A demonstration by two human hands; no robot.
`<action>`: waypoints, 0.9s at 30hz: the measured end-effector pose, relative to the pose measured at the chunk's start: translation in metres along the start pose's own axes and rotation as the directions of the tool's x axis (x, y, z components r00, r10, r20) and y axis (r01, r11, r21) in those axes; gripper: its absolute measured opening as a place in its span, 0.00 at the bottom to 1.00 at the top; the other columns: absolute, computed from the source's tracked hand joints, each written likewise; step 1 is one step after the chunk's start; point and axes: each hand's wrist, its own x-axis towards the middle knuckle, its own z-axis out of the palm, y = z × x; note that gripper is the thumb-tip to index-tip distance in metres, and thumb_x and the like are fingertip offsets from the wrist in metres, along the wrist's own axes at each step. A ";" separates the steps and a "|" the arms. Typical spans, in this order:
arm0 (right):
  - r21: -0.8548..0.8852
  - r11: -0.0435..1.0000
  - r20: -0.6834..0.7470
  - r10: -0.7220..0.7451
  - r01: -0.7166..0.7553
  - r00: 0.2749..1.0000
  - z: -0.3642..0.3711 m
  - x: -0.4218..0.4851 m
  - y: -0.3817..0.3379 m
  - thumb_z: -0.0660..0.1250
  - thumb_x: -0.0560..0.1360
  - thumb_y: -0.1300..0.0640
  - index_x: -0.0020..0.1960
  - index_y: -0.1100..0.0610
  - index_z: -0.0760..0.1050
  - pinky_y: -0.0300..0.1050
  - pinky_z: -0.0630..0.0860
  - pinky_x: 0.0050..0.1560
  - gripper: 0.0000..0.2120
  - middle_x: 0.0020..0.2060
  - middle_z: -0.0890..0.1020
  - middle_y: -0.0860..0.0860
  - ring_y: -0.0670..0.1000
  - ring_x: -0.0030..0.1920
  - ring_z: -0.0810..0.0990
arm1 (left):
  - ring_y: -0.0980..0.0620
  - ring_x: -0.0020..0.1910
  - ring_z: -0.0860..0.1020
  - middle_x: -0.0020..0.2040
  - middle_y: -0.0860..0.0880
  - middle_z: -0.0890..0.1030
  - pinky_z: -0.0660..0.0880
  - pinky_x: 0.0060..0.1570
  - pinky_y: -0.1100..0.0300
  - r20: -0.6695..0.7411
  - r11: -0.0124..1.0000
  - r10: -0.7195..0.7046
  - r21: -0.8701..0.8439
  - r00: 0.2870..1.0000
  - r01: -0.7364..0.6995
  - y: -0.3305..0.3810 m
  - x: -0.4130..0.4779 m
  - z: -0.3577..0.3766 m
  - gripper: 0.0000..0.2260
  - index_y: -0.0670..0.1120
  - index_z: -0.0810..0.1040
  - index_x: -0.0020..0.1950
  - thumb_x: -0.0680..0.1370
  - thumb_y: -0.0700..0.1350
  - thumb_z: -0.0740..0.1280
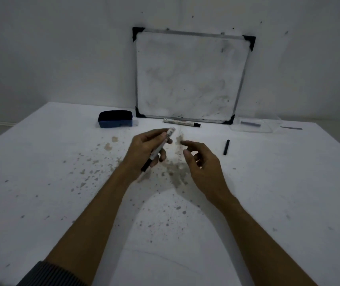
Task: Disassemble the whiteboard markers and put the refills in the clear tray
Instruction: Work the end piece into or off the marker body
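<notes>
Two hands are over the stained white table (41, 182). My left hand (144, 150) is clamped around a whiteboard marker (161, 146), its black end pointing back toward me. My right hand (203, 164) hovers just beside it, fingers loosely apart and empty. Beyond the grip a second marker (182, 122) lies below the whiteboard (189, 75); further right, past a black cap (226, 147), is the clear tray (253, 125) with a purple refill (250, 123).

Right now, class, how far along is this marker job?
Done, it seems: one purple refill lies in the clear tray, and a loose black cap sits on the table. In hand: the left hand holds a marker; the right hand is open beside it. Left: that marker and the one by the whiteboard.
</notes>
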 end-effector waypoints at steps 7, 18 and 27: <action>-0.209 0.977 0.160 0.075 -0.041 0.984 0.016 -0.002 0.012 0.70 0.79 0.46 0.68 0.45 0.77 0.31 0.76 0.43 0.18 0.54 0.78 0.44 0.43 0.40 0.79 | 0.52 0.30 0.81 0.47 0.47 0.88 0.75 0.23 0.61 -0.284 0.967 -0.004 0.243 0.959 0.076 -0.002 -0.004 -0.045 0.08 0.52 0.87 0.57 0.79 0.51 0.73; -0.533 0.831 0.232 -0.034 0.156 0.972 0.050 0.020 0.016 0.67 0.80 0.40 0.60 0.44 0.83 0.24 0.64 0.39 0.14 0.55 0.80 0.44 0.42 0.46 0.79 | 0.52 0.28 0.82 0.44 0.54 0.88 0.77 0.24 0.60 -0.280 0.957 0.024 0.285 0.960 0.060 -0.005 0.001 -0.039 0.06 0.58 0.86 0.52 0.77 0.57 0.74; 0.224 0.910 0.000 0.359 -0.350 0.934 0.013 0.029 0.012 0.67 0.82 0.44 0.55 0.48 0.84 0.37 0.79 0.41 0.11 0.38 0.84 0.40 0.40 0.38 0.81 | 0.47 0.31 0.84 0.44 0.47 0.88 0.79 0.25 0.58 -0.091 0.990 -0.077 0.112 0.993 0.087 -0.016 0.006 -0.001 0.11 0.41 0.83 0.63 0.84 0.45 0.67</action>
